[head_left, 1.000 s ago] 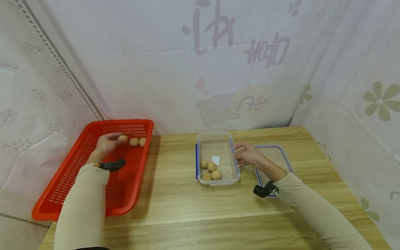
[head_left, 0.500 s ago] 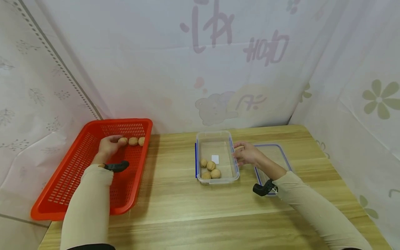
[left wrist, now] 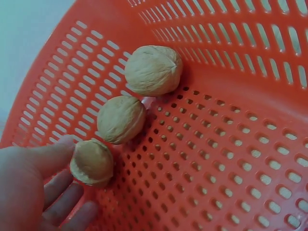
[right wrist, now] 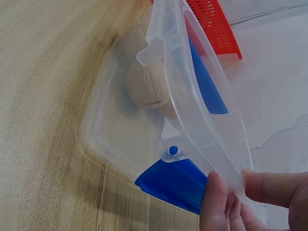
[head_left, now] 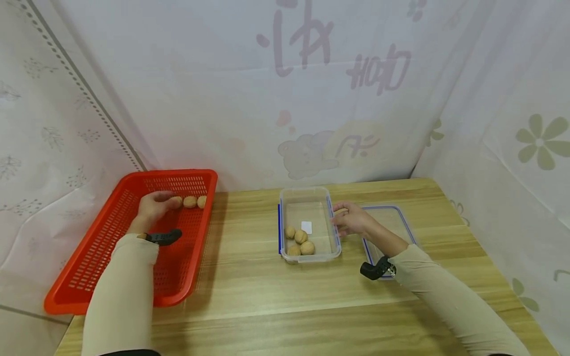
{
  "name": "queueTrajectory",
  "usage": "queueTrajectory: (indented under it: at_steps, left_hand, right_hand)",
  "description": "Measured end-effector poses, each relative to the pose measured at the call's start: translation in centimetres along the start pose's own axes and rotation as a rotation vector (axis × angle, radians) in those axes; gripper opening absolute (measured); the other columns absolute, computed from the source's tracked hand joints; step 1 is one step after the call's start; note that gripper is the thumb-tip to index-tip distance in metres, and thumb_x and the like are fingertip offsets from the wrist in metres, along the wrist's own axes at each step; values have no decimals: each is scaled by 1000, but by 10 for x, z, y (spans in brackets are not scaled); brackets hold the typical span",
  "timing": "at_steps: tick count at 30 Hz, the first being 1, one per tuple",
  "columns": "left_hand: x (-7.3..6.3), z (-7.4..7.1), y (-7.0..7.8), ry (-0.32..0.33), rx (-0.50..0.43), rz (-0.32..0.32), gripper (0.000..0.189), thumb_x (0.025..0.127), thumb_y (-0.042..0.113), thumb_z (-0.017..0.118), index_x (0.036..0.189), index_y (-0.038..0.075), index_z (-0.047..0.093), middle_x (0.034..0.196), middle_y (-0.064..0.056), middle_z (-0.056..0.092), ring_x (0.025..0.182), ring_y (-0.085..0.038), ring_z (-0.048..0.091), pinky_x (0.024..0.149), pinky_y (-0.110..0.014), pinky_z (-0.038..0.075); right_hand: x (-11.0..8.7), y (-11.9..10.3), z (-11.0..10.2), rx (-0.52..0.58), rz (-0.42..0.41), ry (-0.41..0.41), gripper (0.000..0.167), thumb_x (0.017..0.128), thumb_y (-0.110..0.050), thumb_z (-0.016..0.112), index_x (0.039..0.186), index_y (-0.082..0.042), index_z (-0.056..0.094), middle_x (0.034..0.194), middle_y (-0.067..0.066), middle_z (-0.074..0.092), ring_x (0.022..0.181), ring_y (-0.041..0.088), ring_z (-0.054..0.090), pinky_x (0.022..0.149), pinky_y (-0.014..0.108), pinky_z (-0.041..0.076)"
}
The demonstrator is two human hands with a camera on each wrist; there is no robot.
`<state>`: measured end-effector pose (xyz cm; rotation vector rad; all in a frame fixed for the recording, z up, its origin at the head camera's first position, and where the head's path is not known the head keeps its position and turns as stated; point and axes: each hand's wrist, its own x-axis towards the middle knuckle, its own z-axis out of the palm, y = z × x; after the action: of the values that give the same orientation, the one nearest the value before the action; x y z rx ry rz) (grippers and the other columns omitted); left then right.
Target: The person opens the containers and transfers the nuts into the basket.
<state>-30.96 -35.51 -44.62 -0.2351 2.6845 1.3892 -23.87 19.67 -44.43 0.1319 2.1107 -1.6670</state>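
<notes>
Three walnuts lie in a row at the far end of the red plastic basket (head_left: 196, 277). My left hand (head_left: 154, 206) is inside the basket beside the nearest walnut (left wrist: 92, 162). In the left wrist view its thumb is close to that walnut's edge, and its loosely spread fingers lie below; whether the thumb touches cannot be told. The other two are a middle walnut (left wrist: 121, 119) and a larger-looking one (left wrist: 154, 70). My right hand (head_left: 352, 219) grips the side rim of a clear food container (head_left: 311, 258), thumb and fingers either side near a blue latch (right wrist: 175, 185). Several walnuts (head_left: 301, 237) sit in its near end.
A clear lid (head_left: 392, 217) with a blue seal lies on the wooden table (head_left: 249, 296), right of the container and partly under my right forearm. Patterned white cloth (head_left: 213, 99) hangs behind the table and along both sides. A white square label (head_left: 307, 227) shows at the container's base.
My left hand has lowered a walnut into line beside the two others, then drawn slightly left from it. The right hand and the container stay in place.
</notes>
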Motion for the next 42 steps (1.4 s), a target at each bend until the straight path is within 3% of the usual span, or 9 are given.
queueTrajectory:
  at_steps: [5, 9, 17, 24, 32, 42]
  left_hand:
    - [1, -6, 5, 54, 47, 19, 58, 110, 33, 43, 148, -11, 42, 148, -35, 42, 135, -49, 40, 109, -60, 37]
    - [0, -13, 10, 49, 79, 50, 61, 110, 36, 40, 148, -12, 40, 146, -35, 43, 133, -49, 41, 106, -61, 39]
    - [-6, -26, 34, -106, 143, 105, 73, 110, 45, 37, 152, -14, 28, 152, -39, 31, 140, -55, 30, 111, -67, 31]
    - [-16, -28, 58, -201, 235, 143, 77, 110, 46, 35, 155, -14, 18, 156, -40, 22, 143, -57, 23, 112, -69, 27]
    - [-28, -23, 81, -249, 314, 158, 86, 107, 57, 33, 157, -11, 16, 158, -39, 20, 143, -57, 22, 112, -71, 25]
    - [-44, -10, 116, -318, 364, 261, 75, 109, 48, 38, 158, -7, 19, 159, -36, 23, 144, -55, 23, 111, -72, 24]
  right_hand:
    - [-1, 0, 0, 0, 4, 0, 47, 99, 0, 61, 141, 6, 40, 104, 15, 60, 82, 19, 63, 68, 32, 61]
    - [-1, 0, 0, 1, 5, -1, 47, 99, -1, 61, 141, 5, 40, 103, 13, 60, 82, 18, 61, 69, 32, 61]
    - [-1, 0, -1, -7, -5, 1, 46, 99, -1, 61, 140, 5, 41, 99, 11, 60, 82, 18, 62, 68, 31, 60]
    - [-1, 0, -1, -5, -6, -2, 46, 99, -1, 60, 140, 5, 40, 99, 11, 60, 82, 18, 61, 67, 31, 60]
    - [0, 1, 0, 1, -2, 1, 47, 99, 0, 61, 140, 6, 40, 99, 11, 60, 81, 18, 62, 65, 29, 60]
    - [0, 0, -1, 4, -2, -7, 46, 100, 0, 60, 141, 6, 40, 99, 12, 61, 81, 18, 62, 67, 31, 60]
